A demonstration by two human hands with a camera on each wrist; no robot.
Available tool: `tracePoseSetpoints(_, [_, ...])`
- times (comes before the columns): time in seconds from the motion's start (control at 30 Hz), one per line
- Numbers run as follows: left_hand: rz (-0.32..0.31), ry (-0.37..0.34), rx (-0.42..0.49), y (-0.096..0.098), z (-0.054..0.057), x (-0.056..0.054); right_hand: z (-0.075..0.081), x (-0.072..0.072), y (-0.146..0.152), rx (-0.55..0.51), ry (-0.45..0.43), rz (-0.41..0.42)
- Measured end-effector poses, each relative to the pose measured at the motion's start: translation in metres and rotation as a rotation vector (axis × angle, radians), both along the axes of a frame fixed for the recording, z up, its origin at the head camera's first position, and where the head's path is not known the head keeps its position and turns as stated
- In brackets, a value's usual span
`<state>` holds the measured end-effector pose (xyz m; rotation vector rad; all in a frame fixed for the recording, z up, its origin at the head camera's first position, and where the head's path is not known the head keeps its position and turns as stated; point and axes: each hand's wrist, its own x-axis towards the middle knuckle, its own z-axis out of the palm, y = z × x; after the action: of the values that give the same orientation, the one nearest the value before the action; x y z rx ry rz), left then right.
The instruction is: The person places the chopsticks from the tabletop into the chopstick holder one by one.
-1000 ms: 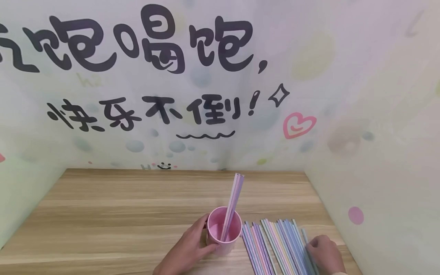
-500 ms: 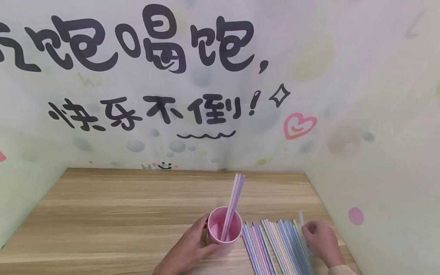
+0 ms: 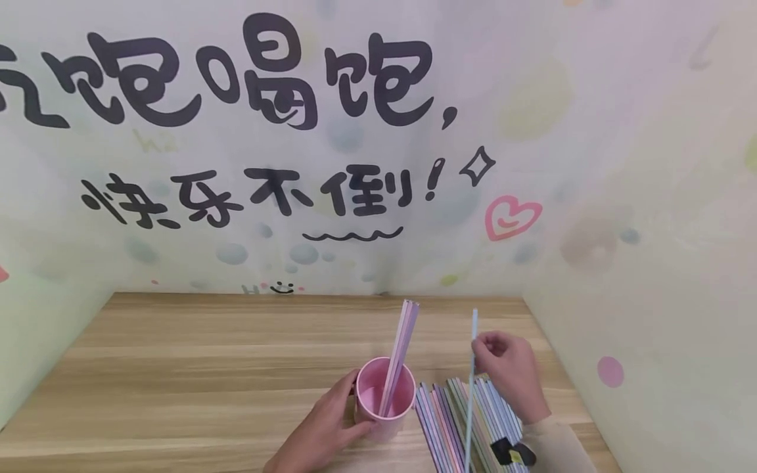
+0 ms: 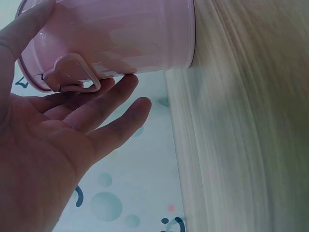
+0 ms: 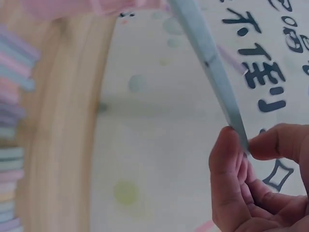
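A pink mug (image 3: 386, 394) stands upright on the table, with several long pastel sticks (image 3: 400, 355) leaning in it. My left hand (image 3: 328, 424) holds the mug's left side, thumb in front and fingers behind; the mug's handle (image 4: 79, 72) shows in the left wrist view. My right hand (image 3: 511, 368) pinches a long, thin pale-blue stick (image 3: 471, 394) between thumb and fingertip, above the table to the right of the mug. The right wrist view shows the pale-blue stick running upward from the pinch of my right hand (image 5: 263, 179).
Rows of pastel sticks (image 3: 440, 427) lie side by side on the wooden table (image 3: 207, 374) right of the mug, partly covered by the right forearm. A printed wall (image 3: 355, 263) borders the table at the back, and another wall (image 3: 662, 315) at the right.
My right hand has lifted the pale-blue stick from the right edge of the row and carried it left and away from me, tilting it up. The left hand and mug have stayed in place.
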<state>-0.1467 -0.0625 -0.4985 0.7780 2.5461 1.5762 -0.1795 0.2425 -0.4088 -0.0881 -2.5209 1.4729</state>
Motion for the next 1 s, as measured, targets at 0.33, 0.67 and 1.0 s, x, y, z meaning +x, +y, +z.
tracePoseSetpoints(0.33, [0.007, -0.001, -0.009, -0.001, -0.002, -0.002, 0.038, -0.025, -0.042, -0.263, 0.183, -0.004])
tracePoseSetpoints(0.67, [0.004, 0.020, -0.018, -0.001, -0.004, -0.001, 0.031, -0.033, -0.064, -0.349, 0.270, 0.016])
tracePoseSetpoints(1.0, [-0.003, 0.006, -0.006, -0.001, -0.003, -0.003, -0.005, -0.025, -0.081, -0.295, 0.172, 0.103])
